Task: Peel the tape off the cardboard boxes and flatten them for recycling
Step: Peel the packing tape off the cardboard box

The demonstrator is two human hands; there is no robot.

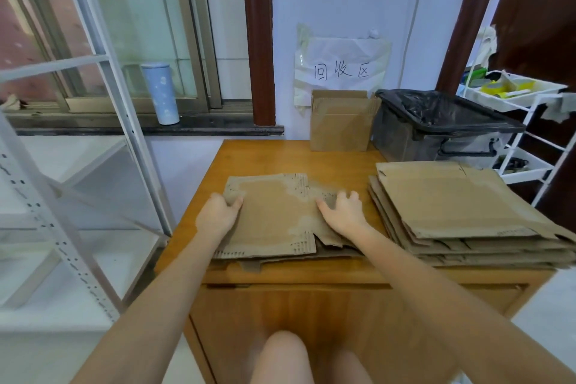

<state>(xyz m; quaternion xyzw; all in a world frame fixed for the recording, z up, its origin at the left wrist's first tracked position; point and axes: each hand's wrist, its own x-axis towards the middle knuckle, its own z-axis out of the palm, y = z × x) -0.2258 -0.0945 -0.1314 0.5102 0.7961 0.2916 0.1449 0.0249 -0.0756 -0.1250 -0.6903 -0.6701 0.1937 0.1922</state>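
A flattened brown cardboard box with torn, worn patches (274, 215) lies on the top of an orange-brown wooden cabinet (265, 156), on the left half of it, above one or two other flat cardboard pieces whose edges show under its near side. The person's left hand (218, 212) is at the left edge of this flat box, and its thumb lies on the top face while the other fingers go under the edge, so the hand grips the cardboard there. The right hand (343, 212) rests on the right part of the same box with the fingers spread and quite straight, pressing down and not holding anything. The box is between the two hands, and both forearms reach to it from the near side. Just beside the right hand, to the right, there is a pile of flattened brown cardboard sheets (461, 212), which reaches over the right edge of the cabinet. At the far side a folded brown cardboard box (341, 125) stands upright against the wall, under a crumpled white paper sign with handwritten characters (341, 68). Next to it is a grey plastic bin lined with a black bag (436, 121). A pale blue bottle (160, 93) stands on the window sill at the left.
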